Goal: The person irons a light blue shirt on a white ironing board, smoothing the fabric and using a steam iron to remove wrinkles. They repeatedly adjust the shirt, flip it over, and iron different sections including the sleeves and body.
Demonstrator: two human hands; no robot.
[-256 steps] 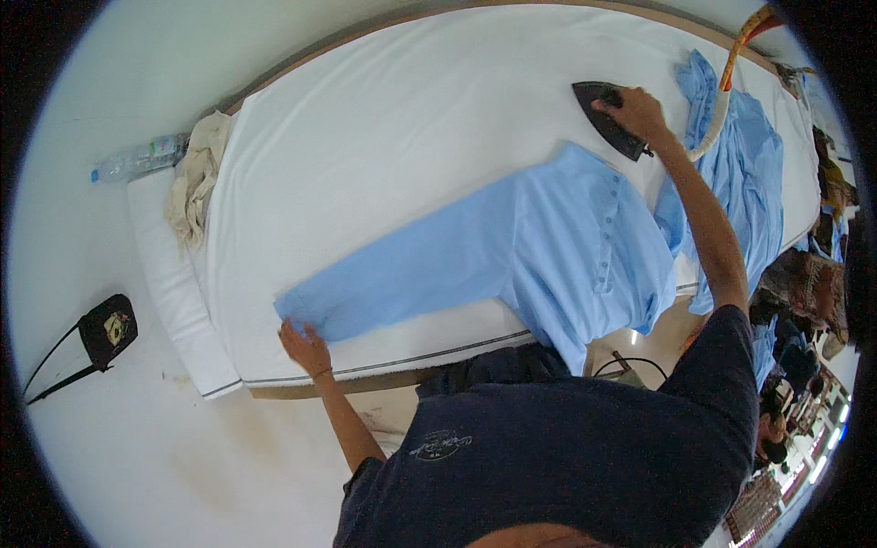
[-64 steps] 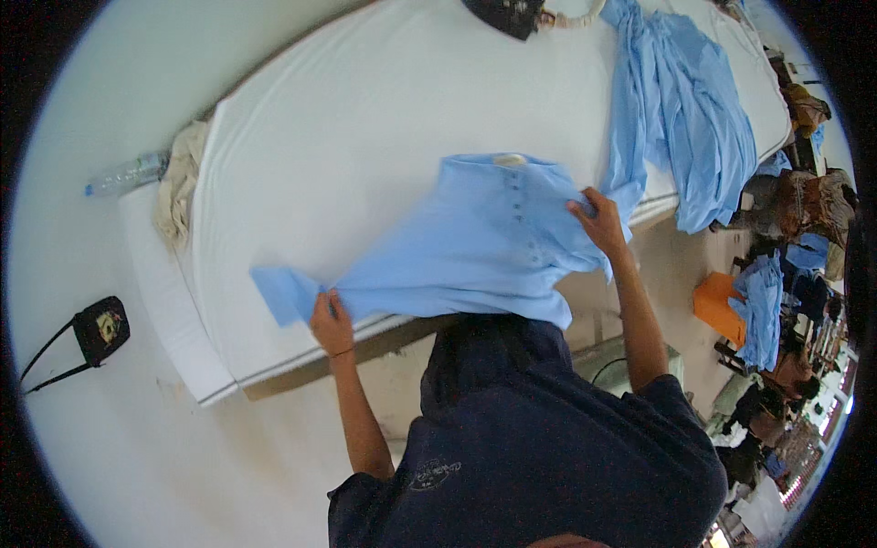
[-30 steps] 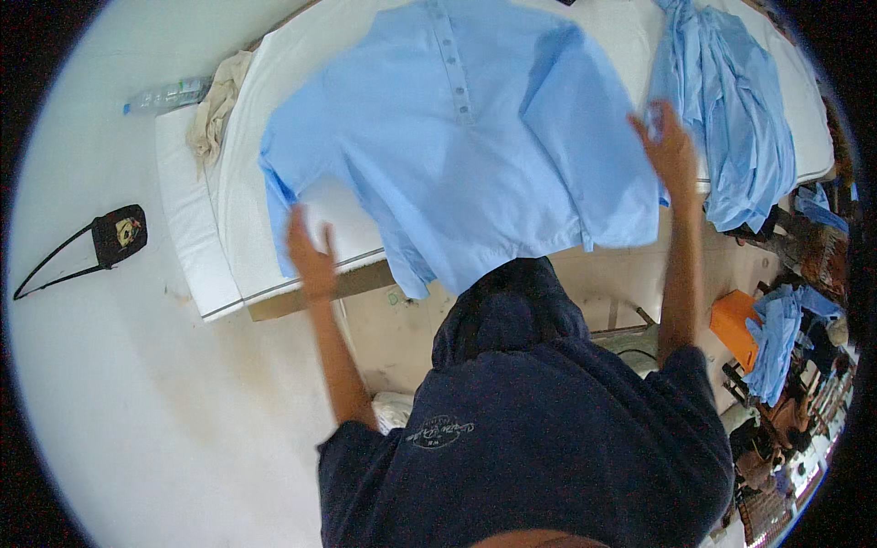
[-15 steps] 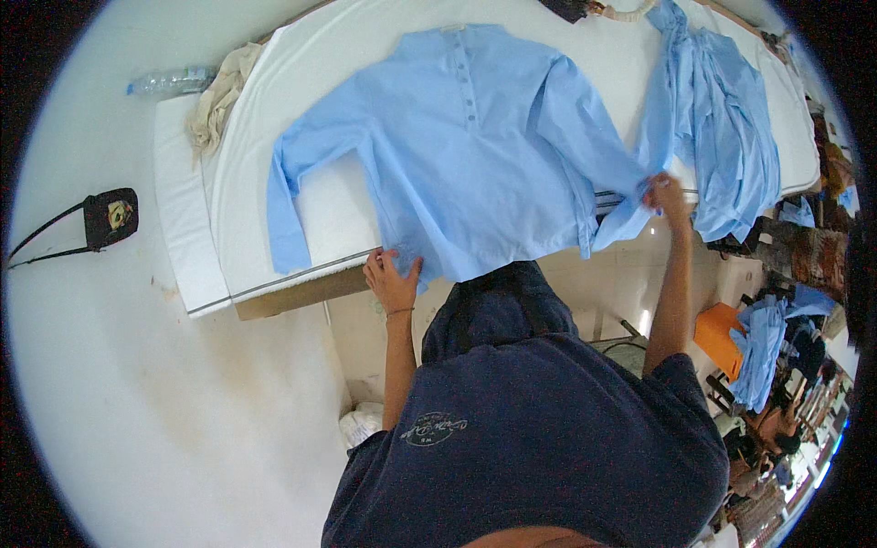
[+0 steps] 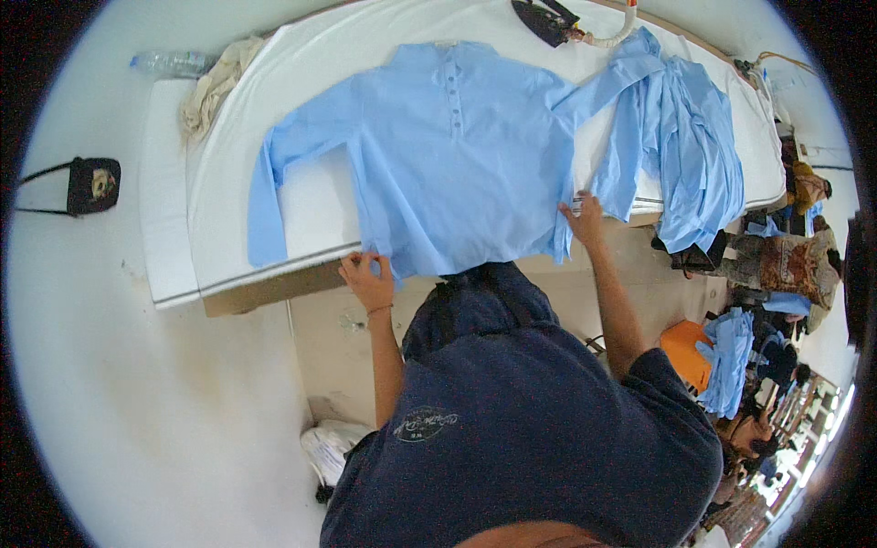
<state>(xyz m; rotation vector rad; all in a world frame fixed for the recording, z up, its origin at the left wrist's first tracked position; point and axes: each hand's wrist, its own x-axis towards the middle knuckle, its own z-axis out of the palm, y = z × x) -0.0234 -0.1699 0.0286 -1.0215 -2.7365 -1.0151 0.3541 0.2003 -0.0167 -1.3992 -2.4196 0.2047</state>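
Observation:
A light blue long-sleeved shirt (image 5: pixel 457 183) with a short button placket lies spread on a white padded ironing table (image 5: pixel 315 215), its collar at the far side. Its hem hangs slightly over the near edge. My left hand (image 5: pixel 367 283) pinches the hem's left corner. At the right side of the hem, my right hand (image 5: pixel 586 221) has its thumb and fingers closed on the shirt's edge. The left sleeve bends down toward the near edge. The other sleeve stretches right and folds down beside a heap of blue garments (image 5: pixel 699 146).
An iron (image 5: pixel 546 22) with a pale hose rests at the table's far side. A crumpled beige cloth (image 5: pixel 219 89) and a clear plastic bottle (image 5: pixel 174 62) are at the far left. Rightward are an orange object (image 5: pixel 685 354), hanging blue garments (image 5: pixel 728 361) and several people.
My right hand has let go of the sleeve end and moved left to the side of the hem. That sleeve now extends farther right. My left hand stays at the hem corner.

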